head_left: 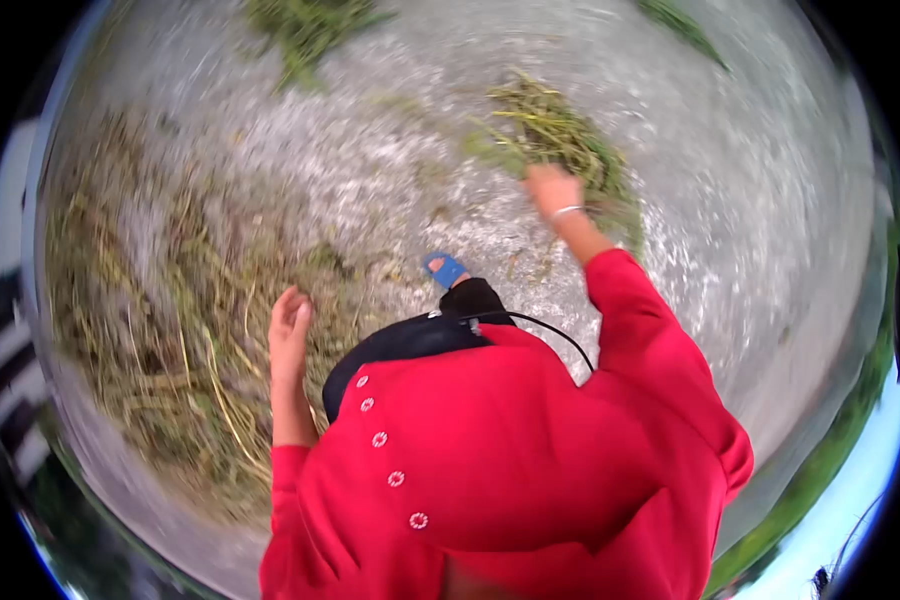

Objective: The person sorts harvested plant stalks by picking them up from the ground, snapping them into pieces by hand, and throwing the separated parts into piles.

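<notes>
On the ground (750, 200), just beyond the right hand (553, 190), lies a stalk bundle (562, 128); farther out, a leftward clump (310, 30) and a rightward clump (682, 25); nearer and leftward, a sandal (450, 274), the left hand (289, 325), then spread stalks (170, 370)

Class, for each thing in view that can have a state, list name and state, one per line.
Stalk bundle: gathered together.
Loose stalks: spread in a tangled layer.
Left hand: loosely curled, nothing visible in it.
Right hand: at the stalk bundle; blurred, grip unclear.
Blue sandal: worn.
Bracelet: worn.
Red top: worn.
Black cable: curved.
</notes>
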Demonstrator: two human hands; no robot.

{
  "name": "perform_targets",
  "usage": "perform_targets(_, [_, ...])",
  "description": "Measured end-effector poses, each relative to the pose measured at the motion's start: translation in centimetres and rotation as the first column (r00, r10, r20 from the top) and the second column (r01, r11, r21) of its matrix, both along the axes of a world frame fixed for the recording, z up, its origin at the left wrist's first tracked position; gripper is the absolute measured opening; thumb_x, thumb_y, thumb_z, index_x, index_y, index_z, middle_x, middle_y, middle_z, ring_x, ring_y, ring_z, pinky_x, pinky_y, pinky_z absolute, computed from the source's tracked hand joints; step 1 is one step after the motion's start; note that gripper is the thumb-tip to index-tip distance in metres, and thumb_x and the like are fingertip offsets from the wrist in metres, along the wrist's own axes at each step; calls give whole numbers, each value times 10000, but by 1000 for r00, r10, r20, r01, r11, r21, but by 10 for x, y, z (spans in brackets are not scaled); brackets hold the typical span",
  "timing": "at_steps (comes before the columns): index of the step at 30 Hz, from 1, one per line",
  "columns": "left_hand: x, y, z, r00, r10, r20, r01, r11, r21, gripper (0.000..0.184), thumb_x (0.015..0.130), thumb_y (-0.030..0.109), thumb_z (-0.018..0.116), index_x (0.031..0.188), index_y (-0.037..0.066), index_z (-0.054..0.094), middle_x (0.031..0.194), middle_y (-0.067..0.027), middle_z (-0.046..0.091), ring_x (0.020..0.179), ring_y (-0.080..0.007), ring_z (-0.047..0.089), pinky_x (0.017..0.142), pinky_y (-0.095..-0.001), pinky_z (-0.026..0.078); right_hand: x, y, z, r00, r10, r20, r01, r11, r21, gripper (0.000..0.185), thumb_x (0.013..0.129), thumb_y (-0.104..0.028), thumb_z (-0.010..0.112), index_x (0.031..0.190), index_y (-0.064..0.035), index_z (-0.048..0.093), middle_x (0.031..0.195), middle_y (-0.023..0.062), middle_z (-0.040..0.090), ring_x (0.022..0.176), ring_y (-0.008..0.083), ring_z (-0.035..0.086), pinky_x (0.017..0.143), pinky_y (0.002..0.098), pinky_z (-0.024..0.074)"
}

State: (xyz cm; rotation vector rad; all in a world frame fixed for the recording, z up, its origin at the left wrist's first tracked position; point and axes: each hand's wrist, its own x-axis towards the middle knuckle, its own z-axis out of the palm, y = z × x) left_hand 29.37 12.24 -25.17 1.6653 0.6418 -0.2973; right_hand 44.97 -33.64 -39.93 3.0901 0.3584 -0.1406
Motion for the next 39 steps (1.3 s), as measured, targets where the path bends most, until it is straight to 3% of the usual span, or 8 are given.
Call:
perform_targets(4, [-93, 39, -52, 964, 101, -246, -53, 980, 194, 454, 842, 209, 592, 1242, 51, 446, 1051, -102, 568, 973, -178, 531, 852, -300, 413, 43, -80, -25, 917, -398, 26, 392, 886, -248, 698, 785, -504, 574, 1341, -166, 323, 1295, 112, 434, 1194, 308, 420, 860, 635, 339])
perform_targets(7, [-178, 61, -79, 852, 213, -479, -78, 955, 286, 450, 824, 251, 593, 1209, 47, 480, 1015, -113, 589, 925, -182, 556, 802, -315, 442, 47, -68, -32, 821, -543, -176, 475, 821, -316, 820, 792, -480, 578, 1388, -81, 181, 1438, 174, 192, 1272, 389, 290, 952, 581, 305])
perform_targets(11, [-289, 82, -146, 726, 216, -653, -12, 953, 302, 399, 809, 293, 580, 1125, 50, 557, 970, -126, 620, 879, -175, 584, 752, -328, 467, 24, -31, -106, 734, -153, -662, 150, 987, -61, 595, 824, -408, 541, 1227, 12, 421, 1183, 268, 493, 1085, 423, 479, 907, 404, 407])
perform_targets(15, [-324, 74, -167, 685, 304, -662, -212, 953, 218, 317, 811, 284, 560, 1014, 48, 615, 900, -94, 652, 812, -218, 618, 759, -335, 471, -38, 70, -125, 577, 362, -732, -198, 932, 305, 309, 841, -308, 498, 919, -30, 611, 955, 209, 600, 932, 382, 551, 819, 409, 440])
perform_targets(22, [-361, 131, -298, 722, 193, -664, -68, 975, 210, 314, 837, 276, 460, 913, 1, 591, 938, -213, 602, 941, -361, 555, 809, -394, 434, -90, 151, -76, 563, 401, -723, -283, 915, 287, 280, 851, -285, 486, 908, -30, 588, 912, 187, 602, 855, 385, 553, 762, 425, 447])
perform_targets(25, [-383, 173, -389, 671, 219, -708, -114, 974, 193, 288, 847, 228, 442, 978, 27, 600, 946, -196, 612, 953, -340, 562, 815, -404, 436, -103, 116, -86, 485, 209, -849, -352, 936, 29, 252, 865, -267, 490, 901, -40, 592, 914, 153, 613, 834, 338, 568, 723, 409, 464])
perform_targets(29, [-425, 209, -512, 602, 206, -771, -62, 975, 212, 307, 863, 156, 406, 1108, 35, 545, 967, -192, 608, 901, -327, 591, 779, -421, 456, -150, 81, -80, 244, -402, -883, 452, 852, -263, 237, 859, -251, 531, 888, -20, 575, 717, 59, 605, 605, 155, 599, 499, 267, 484])
perform_targets(39, [-473, 218, -661, 410, 443, -797, -438, 862, 254, 759, 769, 277, 577, 1390, 106, 177, 1394, -127, 302, 1288, -298, 285, 1019, -544, 217, -190, 167, -56, 152, -597, -788, 492, 737, -463, 247, 885, -227, 525, 1008, -12, 518, 862, 157, 615, 680, 247, 631, 582, 351, 554])
